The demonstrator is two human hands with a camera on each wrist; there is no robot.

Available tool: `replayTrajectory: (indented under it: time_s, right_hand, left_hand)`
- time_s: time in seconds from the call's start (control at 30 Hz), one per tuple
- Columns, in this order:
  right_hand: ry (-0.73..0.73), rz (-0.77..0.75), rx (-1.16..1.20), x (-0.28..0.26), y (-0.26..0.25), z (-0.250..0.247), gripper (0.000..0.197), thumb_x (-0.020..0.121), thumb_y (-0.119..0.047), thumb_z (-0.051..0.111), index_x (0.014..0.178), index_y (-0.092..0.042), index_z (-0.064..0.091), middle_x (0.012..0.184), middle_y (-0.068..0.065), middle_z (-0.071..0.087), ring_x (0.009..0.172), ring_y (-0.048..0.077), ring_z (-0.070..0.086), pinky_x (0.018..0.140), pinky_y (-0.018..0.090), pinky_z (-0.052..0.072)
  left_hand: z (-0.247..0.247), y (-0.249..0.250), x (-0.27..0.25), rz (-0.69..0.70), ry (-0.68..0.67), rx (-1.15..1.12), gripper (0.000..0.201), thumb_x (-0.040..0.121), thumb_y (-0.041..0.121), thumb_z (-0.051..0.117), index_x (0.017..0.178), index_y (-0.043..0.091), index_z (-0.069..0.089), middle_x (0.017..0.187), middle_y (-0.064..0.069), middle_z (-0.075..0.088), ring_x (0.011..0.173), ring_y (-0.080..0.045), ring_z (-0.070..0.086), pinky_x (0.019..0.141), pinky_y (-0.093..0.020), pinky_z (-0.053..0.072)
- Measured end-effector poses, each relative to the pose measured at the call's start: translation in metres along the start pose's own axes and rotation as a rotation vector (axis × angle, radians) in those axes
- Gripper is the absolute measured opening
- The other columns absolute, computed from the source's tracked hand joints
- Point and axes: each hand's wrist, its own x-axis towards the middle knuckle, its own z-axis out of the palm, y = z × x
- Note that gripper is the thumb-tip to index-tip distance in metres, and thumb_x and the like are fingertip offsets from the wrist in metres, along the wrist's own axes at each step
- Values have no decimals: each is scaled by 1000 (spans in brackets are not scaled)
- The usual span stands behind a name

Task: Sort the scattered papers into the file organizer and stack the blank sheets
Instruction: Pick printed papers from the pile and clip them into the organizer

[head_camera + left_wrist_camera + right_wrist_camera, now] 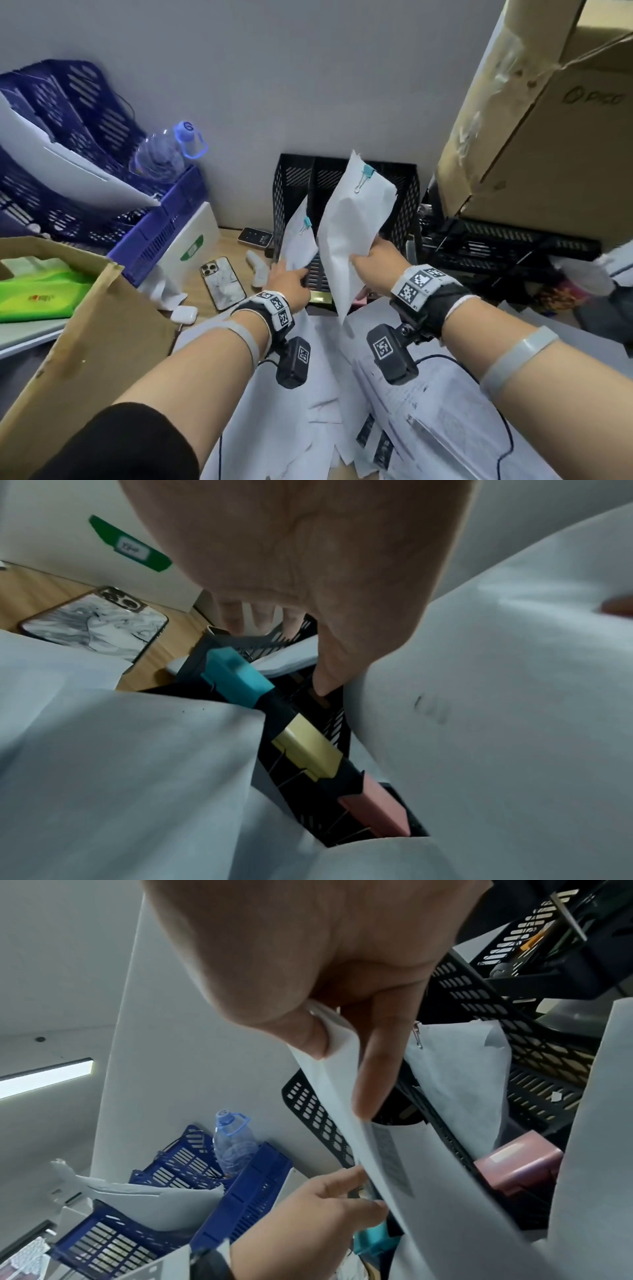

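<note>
A black mesh file organizer (404, 192) stands against the wall; teal (236, 677), yellow (308, 753) and pink (373, 813) clips mark its front edge. My right hand (376, 260) pinches the lower part of a white paper bundle (356, 222) held by a teal binder clip, tilted above the organizer's middle. My left hand (291, 277) pinches the bottom edge of a smaller teal-clipped bundle (301, 236) leaning in the left slot. Another clipped sheet (459, 1074) stands in a slot further right. Printed sheets (428, 411) lie scattered on the desk under my arms.
Blue plastic trays (164, 226) at the left hold white sheets (68, 164) and a water bottle (164, 154). A phone (222, 282) and an earbud case (183, 313) lie on the desk. An open brown box (85, 325) is near left; a big carton (531, 137) sits on black trays (496, 246) at the right.
</note>
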Motion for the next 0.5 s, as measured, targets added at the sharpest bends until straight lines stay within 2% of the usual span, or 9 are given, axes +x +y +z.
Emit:
replayTrajectory:
  time_s: [0.03, 0.1, 0.17, 0.23, 0.3, 0.33, 0.37, 0.47, 0.5]
  right_hand:
    - [-11, 4, 28, 4, 2, 2, 42, 92, -11, 44, 134, -15, 43, 117, 2, 58, 82, 38, 71, 69, 48, 62]
    - [-19, -4, 35, 12, 1, 6, 41, 89, -14, 47, 130, -19, 46, 121, 3, 61, 81, 37, 71, 66, 50, 62]
    - [-42, 6, 84, 20, -5, 11, 41, 88, -13, 49, 128, -20, 47, 120, 2, 61, 83, 36, 71, 62, 50, 62]
    - [-63, -22, 112, 28, -17, 17, 39, 88, -10, 49, 126, -18, 50, 117, 3, 62, 94, 34, 68, 70, 50, 61]
    - [-45, -71, 58, 39, -31, 22, 40, 89, -11, 50, 129, -12, 52, 123, 9, 63, 106, 34, 64, 85, 51, 57]
    - [-29, -84, 45, 45, -38, 25, 42, 89, -12, 50, 131, -12, 51, 125, 11, 62, 108, 35, 63, 87, 51, 56]
    - [-16, -93, 47, 52, -43, 29, 44, 89, -13, 48, 133, -12, 50, 125, 11, 62, 107, 36, 63, 86, 50, 56]
    - [27, -75, 52, 66, -53, 44, 49, 92, -9, 41, 141, -15, 40, 123, 9, 60, 92, 38, 69, 63, 36, 60]
    - [26, -63, 68, 70, -54, 51, 53, 92, -8, 40, 144, -18, 36, 122, 9, 59, 87, 38, 69, 60, 35, 61]
  left_hand:
    - [1, 1, 4, -3, 10, 3, 58, 85, 21, 55, 142, 29, 51, 160, -8, 20, 147, -33, 21, 121, -46, 23]
    - [-1, 0, 10, -19, 40, -55, 64, 84, 15, 52, 146, 24, 41, 161, -5, 19, 144, -33, 29, 118, -51, 30]
    - [-8, -5, 15, -50, 85, -180, 71, 85, 7, 48, 153, 20, 30, 159, -5, 23, 139, -35, 37, 114, -49, 37]
    - [-18, -12, 20, -50, 139, -269, 72, 83, 3, 42, 153, 18, 32, 155, -8, 31, 137, -38, 35, 111, -49, 40]
    - [-24, -21, 26, -37, 171, -352, 68, 85, 0, 39, 151, 16, 37, 150, -10, 38, 137, -38, 32, 113, -49, 36]
    - [-27, -24, 28, -20, 183, -384, 67, 86, -1, 39, 151, 15, 38, 149, -10, 40, 138, -36, 32, 116, -48, 33]
    - [-28, -26, 28, -7, 187, -412, 65, 88, -1, 40, 152, 15, 38, 149, -9, 40, 138, -35, 33, 117, -48, 32]
    - [-31, -33, 32, 26, 201, -416, 63, 92, 3, 41, 153, 17, 36, 150, -7, 41, 137, -34, 36, 116, -48, 35]
    - [-31, -35, 33, 35, 196, -402, 62, 93, 3, 42, 153, 17, 36, 152, -7, 40, 138, -33, 35, 116, -47, 34]
